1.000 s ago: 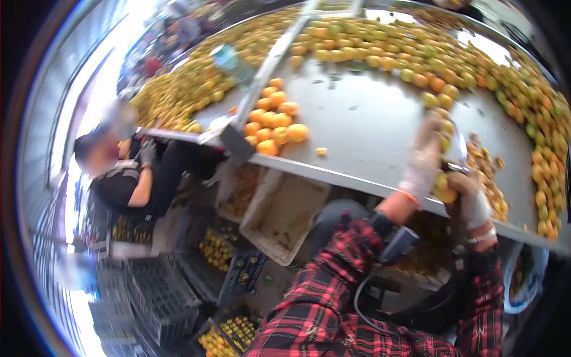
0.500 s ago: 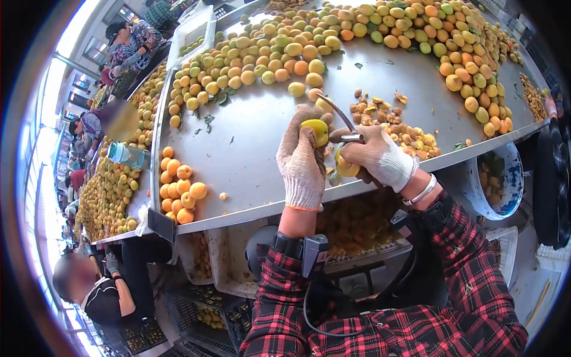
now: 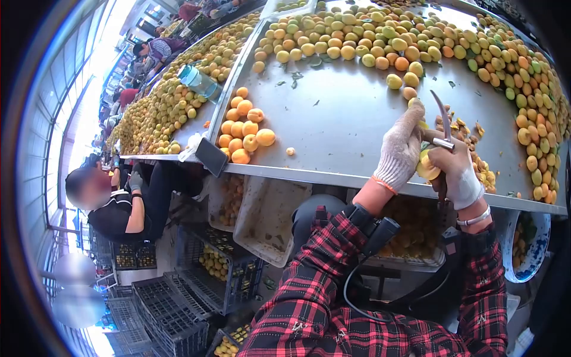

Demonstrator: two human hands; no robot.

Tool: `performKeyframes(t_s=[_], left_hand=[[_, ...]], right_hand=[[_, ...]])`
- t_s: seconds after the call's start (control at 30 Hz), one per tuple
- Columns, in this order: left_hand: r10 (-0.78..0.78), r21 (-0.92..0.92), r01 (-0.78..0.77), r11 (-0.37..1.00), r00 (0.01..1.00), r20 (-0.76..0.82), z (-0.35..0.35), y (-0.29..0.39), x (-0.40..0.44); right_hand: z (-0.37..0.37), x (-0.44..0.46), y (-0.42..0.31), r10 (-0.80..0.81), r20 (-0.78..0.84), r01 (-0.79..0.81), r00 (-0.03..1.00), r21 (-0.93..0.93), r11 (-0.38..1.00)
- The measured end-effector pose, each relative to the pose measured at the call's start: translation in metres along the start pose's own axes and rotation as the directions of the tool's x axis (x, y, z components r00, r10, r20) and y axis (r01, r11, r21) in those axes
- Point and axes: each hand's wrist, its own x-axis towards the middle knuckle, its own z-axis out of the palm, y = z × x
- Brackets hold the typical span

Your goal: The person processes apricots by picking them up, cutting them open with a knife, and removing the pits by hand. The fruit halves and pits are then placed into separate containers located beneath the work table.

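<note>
My left hand (image 3: 399, 149), in a knitted work glove, is closed around an apricot; only a yellow-green edge of it shows past the fingers. Close beside it, my gloved right hand (image 3: 457, 172) grips a small curved knife (image 3: 441, 113), its blade pointing up and away from me. A yellow piece of apricot (image 3: 427, 166) sits against the fingers of the right hand. Both hands are over the near edge of the metal table (image 3: 333, 128). Behind the right hand lies a heap of pits and fruit scraps (image 3: 476, 146), partly hidden by it.
Apricots (image 3: 386, 38) are piled along the table's far side. A group of orange apricots (image 3: 242, 128) lies at the left corner by a dark phone-like device (image 3: 212, 156). Below are a white bin (image 3: 270, 223), black crates (image 3: 169, 303) and a bucket (image 3: 528, 247). A person (image 3: 122, 208) sits at left.
The view has swung left, so table and hands appear farther right. My left hand has turned, hiding most of its apricot. The knife stays in my right hand, its blade more upright.
</note>
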Motion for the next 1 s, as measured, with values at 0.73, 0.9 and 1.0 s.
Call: performKeyframes(t_s=[0.73, 0.9, 1.0], left_hand=[[-0.582, -0.462, 0.586, 0.666, 0.795, 0.169, 0.000, 0.052, -0.011], [-0.519, -0.560, 0.522, 0.643, 0.835, 0.182, 0.008, 0.039, -0.021], [-0.589, -0.571, 0.523, 0.633, 0.804, 0.083, 0.014, 0.037, -0.012]], right_hand=[[-0.020, 0.006, 0.008, -0.246, -0.213, 0.291, 0.946, 0.215, 0.932], [0.000, 0.014, 0.022, -0.367, -0.116, 0.377, 0.923, 0.090, 0.922], [-0.007, 0.015, 0.019, -0.417, -0.149, 0.425, 0.897, 0.030, 0.904]])
